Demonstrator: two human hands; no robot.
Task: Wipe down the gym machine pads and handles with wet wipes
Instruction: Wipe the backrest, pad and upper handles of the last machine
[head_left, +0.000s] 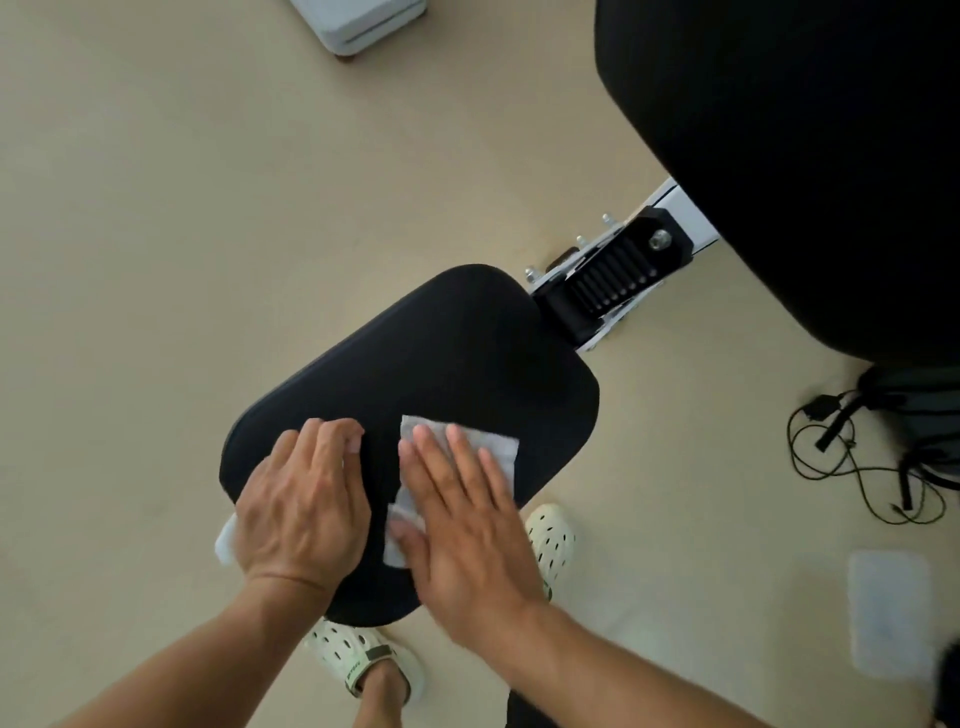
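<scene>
Nearest me, my right hand (462, 525) lies flat with fingers straight and slightly spread, pressing a white wet wipe (457, 457) onto the black seat pad (452, 343). My left hand (306, 499) rests on the pad's left side, fingers curled over a second wipe (226, 540). Beyond, a larger black back pad (810, 156) fills the upper right.

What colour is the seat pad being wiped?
Black seat pad, clearest in the head view.

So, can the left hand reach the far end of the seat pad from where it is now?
Probably yes. The left hand rests on the near part of the seat pad, and the far end toward the bracket is bare, with nothing lying between. The right hand presses its wipe to the side, off that path.
</scene>
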